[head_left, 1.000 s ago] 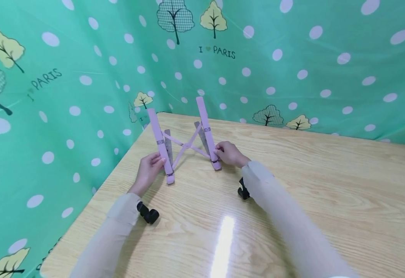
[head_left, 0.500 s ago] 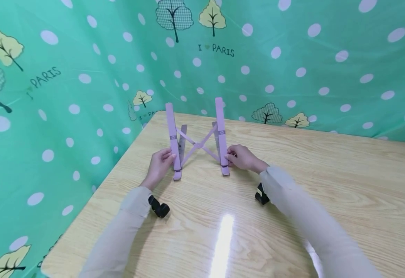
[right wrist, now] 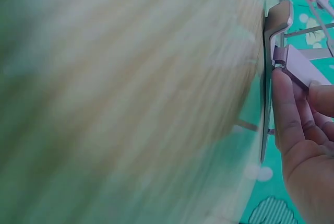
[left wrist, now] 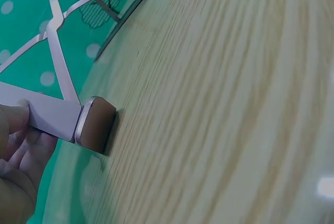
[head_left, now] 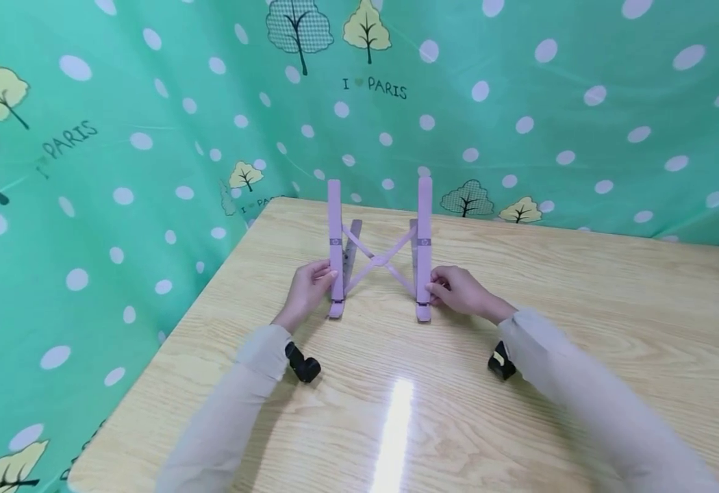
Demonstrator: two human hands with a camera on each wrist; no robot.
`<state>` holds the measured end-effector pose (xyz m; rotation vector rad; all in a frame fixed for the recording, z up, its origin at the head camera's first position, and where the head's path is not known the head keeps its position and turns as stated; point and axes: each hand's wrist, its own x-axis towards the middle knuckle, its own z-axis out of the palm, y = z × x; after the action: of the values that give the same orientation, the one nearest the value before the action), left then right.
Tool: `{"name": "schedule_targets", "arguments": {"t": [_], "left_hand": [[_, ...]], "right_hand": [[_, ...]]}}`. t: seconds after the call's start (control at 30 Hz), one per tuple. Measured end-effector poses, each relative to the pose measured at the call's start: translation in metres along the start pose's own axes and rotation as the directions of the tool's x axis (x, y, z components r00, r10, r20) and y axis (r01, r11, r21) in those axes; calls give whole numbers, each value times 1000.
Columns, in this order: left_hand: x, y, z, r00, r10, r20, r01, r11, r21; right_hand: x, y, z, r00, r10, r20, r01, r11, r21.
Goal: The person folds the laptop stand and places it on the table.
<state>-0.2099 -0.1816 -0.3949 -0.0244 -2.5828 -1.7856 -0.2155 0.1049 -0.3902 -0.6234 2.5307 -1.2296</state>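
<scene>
A pink folding laptop stand (head_left: 379,260) stands unfolded on the table, its two long side rails joined by X-shaped cross bars. My left hand (head_left: 307,289) pinches the left rail low down, near its front lip; the left wrist view shows the thumb on top of that rail (left wrist: 47,110) and fingers beneath. On the other side my right hand (head_left: 463,290) grips the right rail (head_left: 424,239) near its lower end. In the right wrist view the thumb and fingers of the right hand (right wrist: 308,130) hold the rail beside its hinged front lip (right wrist: 280,18).
The wood-grain table (head_left: 520,411) reaches away to the right, with a bright light reflection (head_left: 393,431) in front. A green dotted curtain (head_left: 150,103) hangs along the left side and the back. Black camera mounts (head_left: 303,363) sit at both wrists.
Both hands have moved the laptop stand to the right across the table. It has also turned from a slant to face nearly straight on. Both grips have stayed the same.
</scene>
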Motion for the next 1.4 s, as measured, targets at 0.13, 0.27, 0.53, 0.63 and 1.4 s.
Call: {"name": "schedule_targets", "arguments": {"t": [0.13,0.27,0.53,0.63,1.4], "left_hand": [[1,5,17,1000,-2,24,4,999,-52],[0,11,34,999,-3,42,6,998,-69],[2,21,64,997,20,80,-17,999,-44],[2,25,74,995,28,98,-24,999,-43],[-1,44,132,980,73,184,-66,997,-44]], "right_hand": [[-17,9,-9,1000,7,-10,-7,1000,12],[-32,17,-18,1000,2,-21,-1,1000,10],[-59,29,-36,998,-9,-61,9,1000,-3],[-68,33,-42,998,8,-63,-8,1000,-1],[-119,58,-75,991,84,-104,-82,996,23]]}}
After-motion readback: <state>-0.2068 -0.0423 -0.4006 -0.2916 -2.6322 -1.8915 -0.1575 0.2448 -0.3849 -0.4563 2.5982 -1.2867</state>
